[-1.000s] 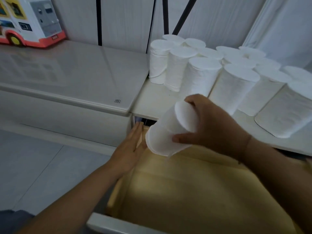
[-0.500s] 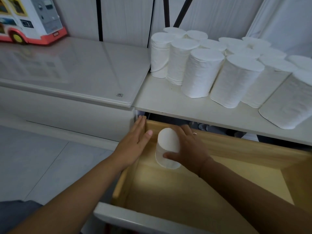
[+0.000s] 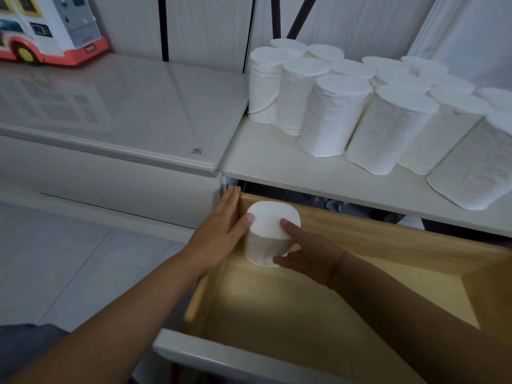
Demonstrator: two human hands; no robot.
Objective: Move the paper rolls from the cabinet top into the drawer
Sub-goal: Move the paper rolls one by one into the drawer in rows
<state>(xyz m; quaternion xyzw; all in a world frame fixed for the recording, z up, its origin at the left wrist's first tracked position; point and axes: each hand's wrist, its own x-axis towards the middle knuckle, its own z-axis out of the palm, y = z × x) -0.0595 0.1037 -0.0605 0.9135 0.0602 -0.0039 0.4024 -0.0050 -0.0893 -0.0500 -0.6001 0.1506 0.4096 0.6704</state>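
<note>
One white paper roll [image 3: 270, 225] stands upright in the back left corner of the open wooden drawer [image 3: 388, 239]. My right hand [image 3: 310, 259] reaches into the drawer from the right, index fingertip on the roll's top and thumb against its lower side, fingers fairly straight. My left hand [image 3: 219, 234] lies flat along the drawer's left wall, its thumb touching the roll's top edge. Several more white rolls [image 3: 332, 115] stand packed together on the white cabinet top [image 3: 277, 167] above the drawer.
A lower cabinet with a glossy glass top [image 3: 124, 106] adjoins on the left, with a toy bus [image 3: 50, 29] at its far end. The drawer's white front [image 3: 221, 358] is nearest me. Grey tiled floor [image 3: 69, 267] lies to the left.
My right hand carried the roll down from above the drawer and stood it in the back left corner. Its grip has loosened to fingertip contact. My left hand's thumb now touches the roll.
</note>
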